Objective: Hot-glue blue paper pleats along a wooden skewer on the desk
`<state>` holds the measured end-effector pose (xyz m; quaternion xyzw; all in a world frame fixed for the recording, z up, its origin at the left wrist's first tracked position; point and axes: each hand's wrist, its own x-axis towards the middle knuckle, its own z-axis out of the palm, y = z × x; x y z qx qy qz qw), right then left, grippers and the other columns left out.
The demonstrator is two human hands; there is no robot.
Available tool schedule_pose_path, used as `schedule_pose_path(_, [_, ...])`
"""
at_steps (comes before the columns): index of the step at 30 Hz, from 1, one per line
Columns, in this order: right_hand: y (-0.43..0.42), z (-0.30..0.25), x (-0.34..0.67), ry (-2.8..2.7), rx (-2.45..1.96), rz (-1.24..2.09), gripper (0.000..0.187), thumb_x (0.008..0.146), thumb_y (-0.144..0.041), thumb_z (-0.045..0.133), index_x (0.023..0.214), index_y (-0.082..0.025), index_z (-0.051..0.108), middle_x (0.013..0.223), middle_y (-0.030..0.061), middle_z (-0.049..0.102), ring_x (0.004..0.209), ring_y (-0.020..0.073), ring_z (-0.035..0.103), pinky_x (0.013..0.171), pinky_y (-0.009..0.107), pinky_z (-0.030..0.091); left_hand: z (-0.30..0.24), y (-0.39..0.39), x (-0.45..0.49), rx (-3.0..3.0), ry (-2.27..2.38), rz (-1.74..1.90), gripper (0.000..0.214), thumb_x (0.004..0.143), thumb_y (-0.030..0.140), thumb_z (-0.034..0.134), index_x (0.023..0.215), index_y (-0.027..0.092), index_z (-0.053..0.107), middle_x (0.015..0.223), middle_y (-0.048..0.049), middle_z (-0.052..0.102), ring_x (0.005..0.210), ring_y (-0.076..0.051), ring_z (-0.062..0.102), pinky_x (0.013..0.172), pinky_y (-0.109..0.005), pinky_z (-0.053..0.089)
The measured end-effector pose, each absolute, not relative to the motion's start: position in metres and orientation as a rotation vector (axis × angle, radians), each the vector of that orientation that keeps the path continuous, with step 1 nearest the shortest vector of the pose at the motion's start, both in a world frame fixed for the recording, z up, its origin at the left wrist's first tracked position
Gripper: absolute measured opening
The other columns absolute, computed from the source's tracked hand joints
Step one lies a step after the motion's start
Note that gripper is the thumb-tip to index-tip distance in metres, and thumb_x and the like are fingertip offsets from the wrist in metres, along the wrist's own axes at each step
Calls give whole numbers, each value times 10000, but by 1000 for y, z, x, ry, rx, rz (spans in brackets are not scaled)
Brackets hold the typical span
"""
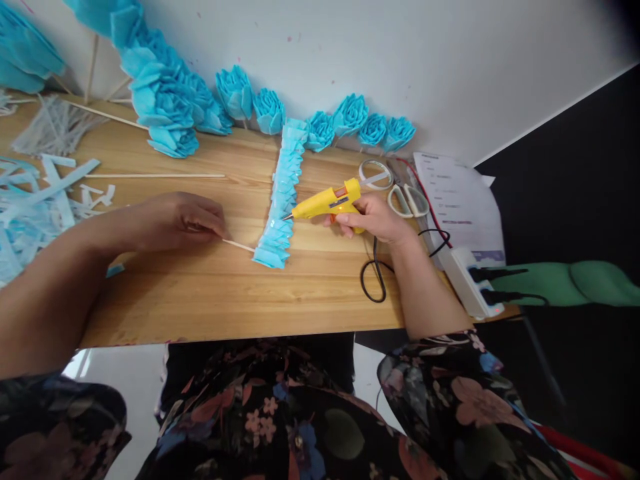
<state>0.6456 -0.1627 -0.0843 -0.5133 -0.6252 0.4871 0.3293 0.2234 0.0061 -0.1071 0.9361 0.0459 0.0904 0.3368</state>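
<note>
My right hand (367, 217) grips a yellow glue gun (325, 202) by its handle, with a glue stick showing at the rear. Its metal nozzle points left, at or just above a long pleated strip of blue paper or fabric (287, 187) lying on the wooden table. Glossy spots show along that strip. My left hand (195, 220) pinches a thin wooden stick (239, 246), whose far end meets the strip's near end. Most of the stick is hidden under the hand.
Several blue fabric roses (350, 113) line the wall. Blue and white scraps (30, 200) are piled at left, near a loose wooden stick (160, 176). At right are scissors (410, 200), a tape roll (376, 173), printed paper (460, 200), a white power strip (473, 283) and a black cord (373, 287).
</note>
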Motion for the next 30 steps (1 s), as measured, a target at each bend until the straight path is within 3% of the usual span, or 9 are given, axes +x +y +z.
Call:
schedule_pose_path(6, [-162,-85,642,-1747,-1410,1259,441,1015,-603,878,1016,-165,830,671,-17,701,607,119,583,605,267,425,-106,5,225,2415,140,243,443,1208,446,585,1041,223,930,980,-97,846,854,-178,775,748,-231,581])
schedule_pose_path(12, [-161,-86,643,-1749,-1420,1272,460,1028,-620,860,1087,-163,854,688,-22,708,623,125,607,651,280,485,-92,-2,229,2387,173,189,294,1148,320,636,1119,211,908,1007,-64,852,853,-159,784,745,-198,584])
schedule_pose_path(30, [-162,-87,651,-1673,-1354,1274,464,990,-617,916,1050,-164,838,747,14,754,618,128,596,618,277,486,-108,5,225,2434,108,276,439,1245,442,577,1080,230,924,990,-72,840,819,-153,737,754,-217,541])
